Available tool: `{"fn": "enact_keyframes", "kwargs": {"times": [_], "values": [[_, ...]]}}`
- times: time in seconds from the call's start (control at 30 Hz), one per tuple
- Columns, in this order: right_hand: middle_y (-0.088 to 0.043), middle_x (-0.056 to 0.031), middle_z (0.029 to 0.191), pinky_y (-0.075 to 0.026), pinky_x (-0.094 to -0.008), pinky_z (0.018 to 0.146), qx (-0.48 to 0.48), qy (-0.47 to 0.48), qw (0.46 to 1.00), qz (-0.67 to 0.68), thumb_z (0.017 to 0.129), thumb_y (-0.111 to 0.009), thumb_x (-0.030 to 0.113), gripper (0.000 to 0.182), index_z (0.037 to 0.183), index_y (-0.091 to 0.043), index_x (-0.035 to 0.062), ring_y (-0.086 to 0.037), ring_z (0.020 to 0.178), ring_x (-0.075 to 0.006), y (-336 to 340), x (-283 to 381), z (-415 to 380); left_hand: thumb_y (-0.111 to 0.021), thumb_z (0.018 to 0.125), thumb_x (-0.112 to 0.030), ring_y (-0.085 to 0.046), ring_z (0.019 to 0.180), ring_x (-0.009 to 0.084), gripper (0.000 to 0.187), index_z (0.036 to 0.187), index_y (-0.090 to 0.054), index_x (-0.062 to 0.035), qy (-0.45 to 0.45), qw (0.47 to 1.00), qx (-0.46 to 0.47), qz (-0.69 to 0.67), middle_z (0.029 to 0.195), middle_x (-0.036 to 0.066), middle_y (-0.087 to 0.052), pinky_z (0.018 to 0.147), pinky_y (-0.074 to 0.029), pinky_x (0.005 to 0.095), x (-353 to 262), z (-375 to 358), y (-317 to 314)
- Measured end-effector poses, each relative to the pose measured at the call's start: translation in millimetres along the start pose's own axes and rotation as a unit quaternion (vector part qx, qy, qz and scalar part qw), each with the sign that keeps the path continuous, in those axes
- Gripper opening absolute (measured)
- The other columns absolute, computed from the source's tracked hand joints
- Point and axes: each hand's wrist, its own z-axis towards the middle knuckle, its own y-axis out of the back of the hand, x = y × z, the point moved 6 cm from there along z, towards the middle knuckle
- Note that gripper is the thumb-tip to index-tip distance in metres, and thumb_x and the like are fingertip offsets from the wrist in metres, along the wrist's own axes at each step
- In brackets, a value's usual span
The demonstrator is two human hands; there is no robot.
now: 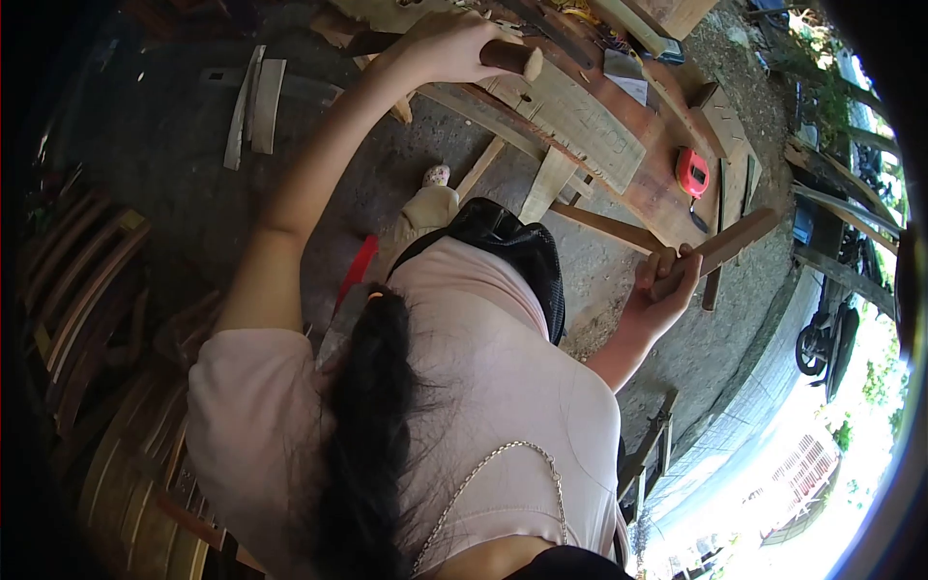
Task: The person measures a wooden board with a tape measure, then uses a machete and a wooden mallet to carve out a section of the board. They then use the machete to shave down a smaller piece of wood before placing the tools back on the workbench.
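My left hand (449, 46) is closed around a dark wooden bar (507, 58) with a pale, rounded end, over the near edge of the workbench. The other end of the bar shows past my wrist. My right hand (667, 280) grips a flat brown wooden strip (730, 246), held up at a slant off the bench's right side. Between my hands lies a pale plank (590, 126) with marks written on it. A red tape measure (692, 172) rests on the bench top (652, 208).
Wooden legs and braces (551, 184) stand under the bench. Loose wood strips (266, 106) lie on the floor at left, with stacked curved wood pieces (82, 280) below. A motorbike (826, 343) stands far right. A black bag (527, 256) hangs at my waist.
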Motion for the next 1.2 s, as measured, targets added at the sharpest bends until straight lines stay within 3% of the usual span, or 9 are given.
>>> {"fn": "enact_keyframes", "kwargs": {"times": [0.07, 0.17, 0.5, 0.67, 0.77, 0.83, 0.9, 0.93, 1.2], "values": [[-0.037, 0.0001, 0.06, -0.027, -0.0208, 0.04, -0.011, -0.035, 0.998, 0.043, 0.091, -0.047, 0.027, 0.021, 0.09, -0.05, 0.0063, -0.034, 0.045, -0.0082, 14.6, -3.9, 0.7, -0.067, 0.068, -0.021, -0.063, 0.069, 0.026, 0.024, 0.091, -0.068, -0.0129, 0.011, 0.991, -0.017, -0.133, 0.076, 0.01, -0.065, 0.06, -0.049, 0.0359, -21.1, 2.1, 32.6], [-0.037, -0.0001, 0.06, -0.028, -0.0208, 0.039, -0.032, -0.053, 0.997, 0.042, 0.091, -0.047, 0.028, 0.022, 0.09, -0.049, 0.006, -0.033, 0.044, -0.0085, 32.7, -5.4, 3.4, -0.072, 0.061, -0.018, -0.064, 0.063, 0.018, 0.022, 0.082, -0.065, -0.019, -0.035, 0.99, -0.114, -0.069, 0.071, 0.001, -0.065, 0.06, -0.051, 0.0314, -79.3, 3.6, 28.1], [-0.035, 0.001, 0.06, -0.027, -0.02, 0.036, -0.071, -0.007, 0.99, 0.12, 0.091, -0.047, 0.028, 0.023, 0.092, -0.045, 0.0053, -0.033, 0.043, -0.0076, 101.2, 30.7, -15.7, -0.064, 0.065, -0.03, -0.063, 0.06, 0.0272, 0.017, 0.065, -0.064, -0.0121, -0.198, 0.946, 0.017, -0.255, 0.063, 0.009, -0.062, 0.056, -0.05, 0.0391, -249.0, 29.4, -85.3], [-0.037, 0.0009, 0.06, -0.028, -0.0184, 0.038, -0.152, 0.149, 0.976, 0.05, 0.09, -0.048, 0.027, 0.021, 0.092, -0.044, 0.0057, -0.033, 0.044, -0.0072, 134.7, 94.4, -34.1, -0.064, 0.059, -0.025, -0.062, 0.06, 0.0272, 0.011, 0.065, -0.064, -0.0155, -0.136, 0.965, 0.025, -0.223, 0.063, 0.009, -0.062, 0.056, -0.049, 0.0397, -224.6, 42.3, -82.7], [-0.043, 0.0014, 0.059, -0.032, -0.0176, 0.044, -0.332, 0.341, 0.878, 0.04, 0.092, -0.043, 0.03, 0.022, 0.081, -0.043, 0.0105, -0.039, 0.047, -0.0079, 130.8, 104.0, -59.5, -0.064, 0.059, -0.026, -0.061, 0.058, 0.0268, 0.01, 0.062, -0.062, -0.0159, -0.091, 0.972, 0.0, -0.215, 0.058, 0.007, -0.06, 0.055, -0.049, 0.0399, -192.5, 51.2, -76.8], [-0.047, 0.0012, 0.058, -0.036, -0.0208, 0.048, -0.256, 0.394, 0.883, -0.017, 0.093, -0.039, 0.034, 0.031, 0.071, -0.043, 0.0124, -0.042, 0.048, -0.0093, 81.8, 60.2, -52.3, -0.063, 0.059, -0.025, -0.061, 0.057, 0.0267, 0.01, 0.06, -0.06, -0.0156, -0.084, 0.976, -0.027, -0.2, 0.058, 0.006, -0.06, 0.054, -0.048, 0.04, -179.0, 52.5, -72.5], [-0.048, -0.0015, 0.057, -0.038, -0.0242, 0.048, -0.062, 0.244, 0.909, -0.333, 0.093, -0.042, 0.03, 0.026, 0.08, -0.049, 0.0089, -0.043, 0.048, -0.01, 38.5, -9.9, -37.8, -0.063, 0.059, -0.025, -0.061, 0.056, 0.0269, 0.01, 0.059, -0.06, -0.0157, -0.088, 0.977, -0.036, -0.193, 0.058, 0.006, -0.06, 0.054, -0.048, 0.0401, -168.3, 51.0, -70.2], [-0.046, -0.001, 0.058, -0.036, -0.0228, 0.043, 0.134, -0.06, 0.979, -0.145, 0.091, -0.048, 0.018, 0.012, 0.092, -0.047, 0.0066, -0.041, 0.046, -0.0085, 5.0, -40.9, -35.7, -0.063, 0.059, -0.025, -0.061, 0.057, 0.027, 0.01, 0.06, -0.06, -0.0159, -0.07, 0.984, -0.016, -0.162, 0.059, 0.006, -0.06, 0.054, -0.048, 0.0398, -159.6, 51.1, -71.4], [-0.04, 0.0004, 0.049, -0.031, -0.0214, 0.042, -0.097, 0.228, 0.967, -0.055, 0.09, -0.046, 0.038, 0.032, 0.073, -0.042, 0.0112, -0.04, 0.045, -0.0078, 26.8, 44.2, 4.2, -0.065, 0.06, -0.026, -0.062, 0.06, 0.0265, 0.01, 0.064, -0.062, -0.0171, -0.04, 0.988, -0.051, -0.14, 0.061, 0.005, -0.061, 0.055, -0.048, 0.0382, -90.4, 44.3, -52.2]]}}
